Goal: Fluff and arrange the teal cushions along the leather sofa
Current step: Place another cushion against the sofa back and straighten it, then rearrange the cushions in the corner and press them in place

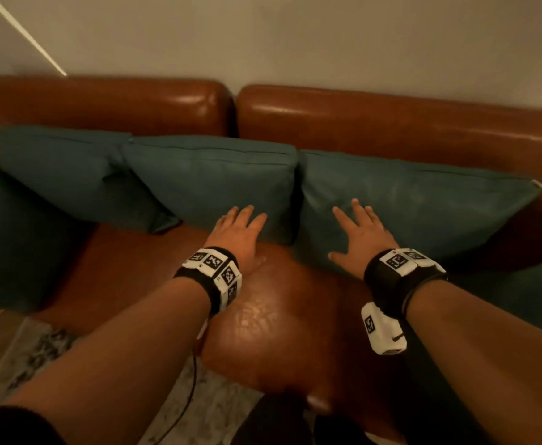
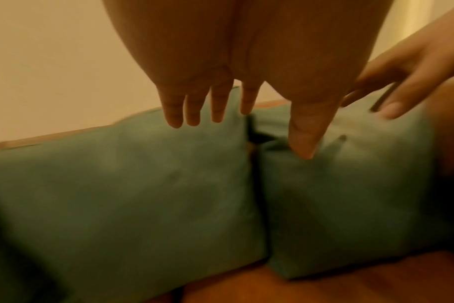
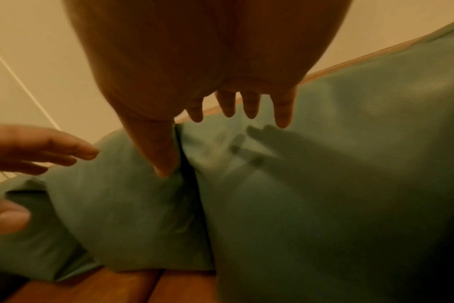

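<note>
Three teal cushions lean in a row against the back of the brown leather sofa: a left one, a middle one and a right one. My left hand is open, fingers straight, at the middle cushion's lower right corner. My right hand is spread flat over the right cushion's lower left part. In the left wrist view my left hand hovers over the seam between the middle cushion and the right cushion. In the right wrist view my right hand casts finger shadows on the right cushion.
Another teal cushion lies at the sofa's far left, and teal fabric shows at the lower right. The bare leather seat is below my wrists. A patterned rug and a dark cable lie on the floor.
</note>
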